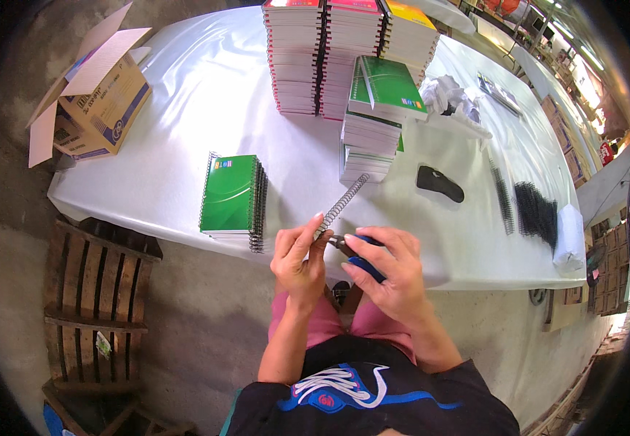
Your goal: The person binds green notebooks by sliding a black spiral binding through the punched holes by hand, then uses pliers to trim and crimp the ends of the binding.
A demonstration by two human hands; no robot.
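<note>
My left hand [302, 265] pinches the lower end of a dark spiral binding coil [345, 200], which slants up and to the right above the table's near edge. Whether any pages are attached to it, I cannot tell. In my right hand [395, 272] are blue-handled pliers [367, 257]. Their dark jaws meet the coil's end at my left fingertips; whether the jaws are closed on the wire is too small to make out. Left of my hands lies a stack of green spiral notebooks [229, 195]. Ahead stands a taller pile of green-covered notebooks [389, 86].
Tall stacks of red, pink and yellow notebooks [293, 65] rise at the back. A black pouch-like item [440, 183] lies right of centre. Loose black coils [536, 212] and a white roll [569, 240] sit at right. An open carton [104, 109] stands at far left, above a wooden slatted pallet [97, 298].
</note>
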